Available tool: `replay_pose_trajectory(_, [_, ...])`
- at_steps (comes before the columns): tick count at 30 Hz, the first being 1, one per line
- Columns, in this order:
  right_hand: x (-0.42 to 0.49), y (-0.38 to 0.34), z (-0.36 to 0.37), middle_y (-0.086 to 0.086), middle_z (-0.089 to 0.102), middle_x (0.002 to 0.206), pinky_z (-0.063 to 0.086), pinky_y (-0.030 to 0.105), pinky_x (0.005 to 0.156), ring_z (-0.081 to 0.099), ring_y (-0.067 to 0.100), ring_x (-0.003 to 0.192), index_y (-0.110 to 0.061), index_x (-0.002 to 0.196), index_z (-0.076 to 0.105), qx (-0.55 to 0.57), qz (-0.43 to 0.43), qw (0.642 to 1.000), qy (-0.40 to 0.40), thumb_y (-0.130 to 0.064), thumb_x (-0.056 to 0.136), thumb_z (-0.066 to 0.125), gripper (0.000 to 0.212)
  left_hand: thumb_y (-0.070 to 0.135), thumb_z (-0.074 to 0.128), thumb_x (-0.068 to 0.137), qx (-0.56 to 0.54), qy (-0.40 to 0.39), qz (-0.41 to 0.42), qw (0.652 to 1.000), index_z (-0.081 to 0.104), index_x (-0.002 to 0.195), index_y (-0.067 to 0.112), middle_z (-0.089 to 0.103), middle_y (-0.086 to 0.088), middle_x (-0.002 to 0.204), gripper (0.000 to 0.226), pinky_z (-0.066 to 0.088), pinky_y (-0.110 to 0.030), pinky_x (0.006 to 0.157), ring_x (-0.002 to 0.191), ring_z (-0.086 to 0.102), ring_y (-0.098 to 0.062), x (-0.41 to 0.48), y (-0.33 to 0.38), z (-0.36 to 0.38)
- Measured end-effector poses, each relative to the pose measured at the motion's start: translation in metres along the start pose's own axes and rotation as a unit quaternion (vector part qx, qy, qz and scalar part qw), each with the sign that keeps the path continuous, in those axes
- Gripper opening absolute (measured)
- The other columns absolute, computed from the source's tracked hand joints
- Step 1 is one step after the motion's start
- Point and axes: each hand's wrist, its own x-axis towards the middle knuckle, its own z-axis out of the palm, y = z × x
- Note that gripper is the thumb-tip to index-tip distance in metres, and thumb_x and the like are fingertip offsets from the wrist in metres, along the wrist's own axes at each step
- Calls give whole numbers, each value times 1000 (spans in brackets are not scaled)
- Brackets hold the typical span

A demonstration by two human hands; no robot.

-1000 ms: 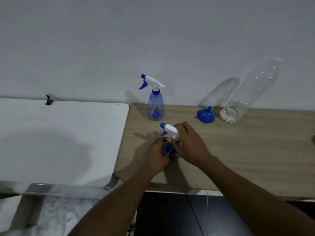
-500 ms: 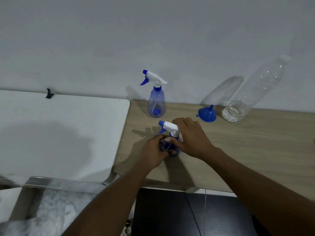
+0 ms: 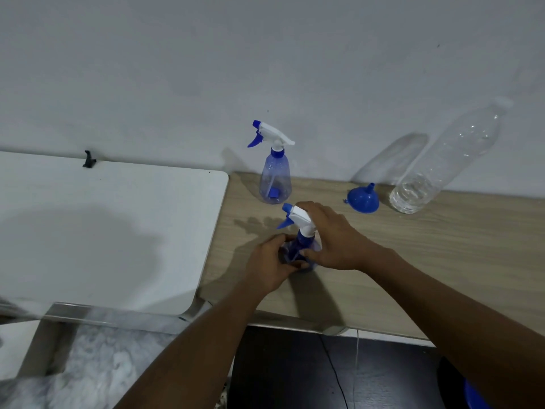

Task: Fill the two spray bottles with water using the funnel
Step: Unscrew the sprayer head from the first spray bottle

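Grip check: left hand [image 3: 269,262] wraps spray bottle [image 3: 303,242] body, right hand [image 3: 333,240] curled round its trigger head [image 3: 299,215]. Judgement: hold body steady, twist head only, lift straight. Funnel [image 3: 362,199] lies beyond right hand.

Person's left hand [image 3: 269,262] & right hand [image 3: 333,240] are both bare, w/ bare wrists & forearms as far as they show. Fingers [image 3: 317,209] bare too. Arms slim, approx. alike.
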Motion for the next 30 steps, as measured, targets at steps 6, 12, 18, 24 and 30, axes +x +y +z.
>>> replay_pose_trajectory(6, [-2, -1, -3, 1, 60, 118, 55, 45, 84, 59, 23, 101, -32, 142, 33, 69, 19, 997, -26, -16, 79, 70, 75, 49, 86, 59, -6, 5, -1, 1000, 62, 117, 30, 69, 8, 103, 65, 56, -41, 84, 88, 66, -12, 0, -1, 2])
replay_pose_trajectory(12, [-5, -5, -9, -4, 66, 101, 54, 38, 78, 61, 15, 89, -18, 112, 58, 78, 51, 993, 77, -27, 90, 72, 28, 44, 86, 66, 15, -1, -5, 1000, 60, 122, 31, 67, 9, 110, 63, 57, -39, 85, 92, 65, -9, -1, 0, 0])
replay_pose_trajectory(18, [-13, -23, -55, 1, 66, 92, 50, 30, 66, 64, 18, 80, -16, 112, 62, 97, 51, 976, 189, -26, 93, 68, 22, 49, 87, 63, 14, 8, -1, 1000, 60, 120, 34, 69, 10, 108, 65, 57, -40, 86, 92, 66, -10, -1, -1, 0])
replay_pose_trajectory(24, [-27, 20, -95, -9, 64, 79, 49, 18, 62, 63, -10, 64, -14, 100, 61, 189, 179, 917, 304, -19, 95, 60, 8, 41, 88, 68, 11, 10, 9, 1000, 61, 126, 27, 66, 7, 111, 65, 54, -24, 84, 94, 65, -6, -3, -1, 2])
replay_pose_trajectory(30, [-51, 93, -35, 15, 72, 80, 50, 39, 67, 65, 26, 73, -9, 87, 65, 239, 341, 894, 167, -20, 92, 62, 12, 39, 89, 68, 3, 7, -4, 1000, 60, 128, 26, 65, 8, 113, 68, 49, -7, 73, 95, 64, -4, -5, 3, 1])
